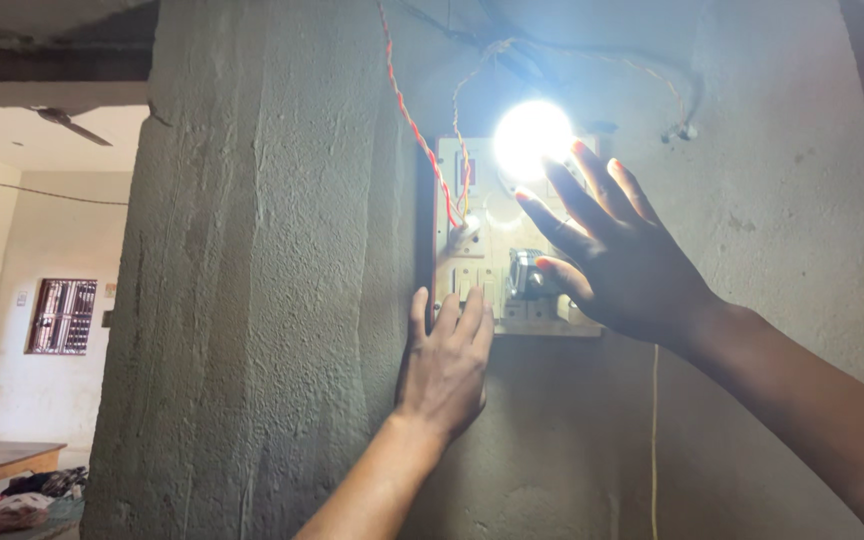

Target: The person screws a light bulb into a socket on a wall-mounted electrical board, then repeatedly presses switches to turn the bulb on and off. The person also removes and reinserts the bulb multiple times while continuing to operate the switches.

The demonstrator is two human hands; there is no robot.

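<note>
Here we work at the white switchboard (pixel 487 262) on the rough concrete wall (pixel 252 300): our left hand (pixel 447 360) lies flat and empty at its lower edge, our right hand (pixel 617 255) spread open, grasping nothing, beside the glowing bulb (pixel 532 135). Reaching the switches calls for care near the loose red twisted wire (pixel 417 130).

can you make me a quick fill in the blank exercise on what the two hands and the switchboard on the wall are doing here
1. The bulb on the switchboard is ____.
2. The left hand rests with its fingertips at the board's ____ edge.
3. The right hand has its fingers ____ in front of the board.
4. A twisted red and ____ wire runs down to the board.

Missing words: lit; lower; spread; white
</note>
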